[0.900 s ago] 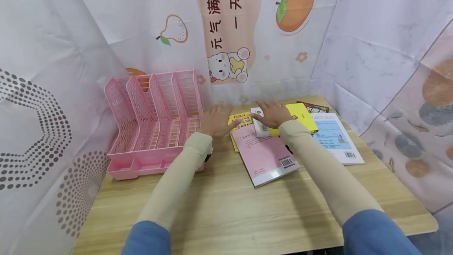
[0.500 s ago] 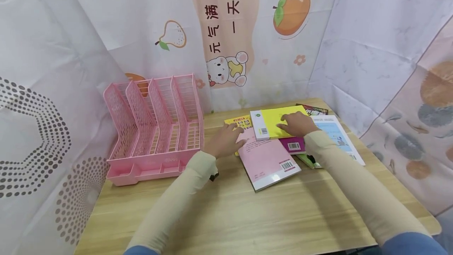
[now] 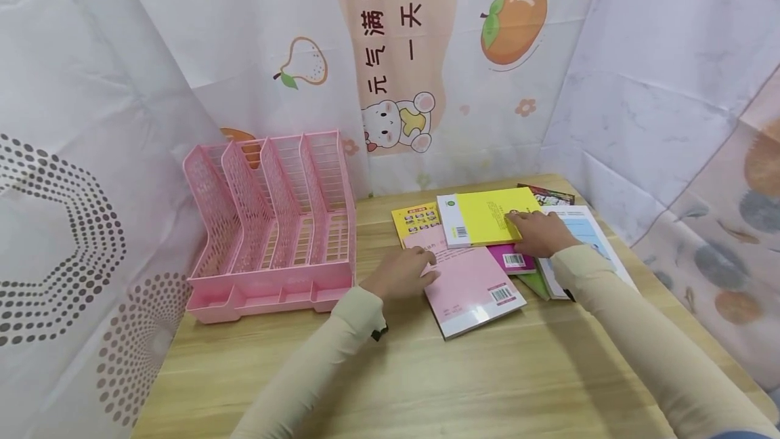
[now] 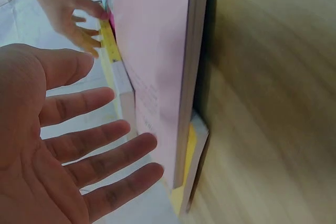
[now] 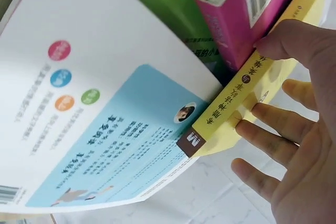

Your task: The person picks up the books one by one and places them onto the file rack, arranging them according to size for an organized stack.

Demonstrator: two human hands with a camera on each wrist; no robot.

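The left hand (image 3: 399, 275) hovers by the left edge of a pink book (image 3: 469, 283) with its fingers spread. In the left wrist view the left palm (image 4: 31, 145) holds nothing. The right hand (image 3: 541, 232) rests at the right end of a thick yellow book (image 3: 496, 215) with a white band. In the right wrist view its thumb (image 5: 294, 38) touches the yellow spine (image 5: 247, 82), and its other fingers lie loosely along the cover. Beneath are a purple book (image 3: 510, 259), a green book (image 3: 536, 284) and a white-and-blue book (image 3: 594, 236).
A pink file rack (image 3: 244, 293) with upright dividers stands at the left of the wooden table (image 3: 439, 385). A yellow cartoon book (image 3: 414, 221) pokes out behind the pink book, and a dark book (image 3: 551, 196) lies at the back right. Printed curtains (image 3: 475, 127) hang behind.
The left hand has come down and back from the far side to the pink book. The right hand has slid right across the yellow book to its right end.
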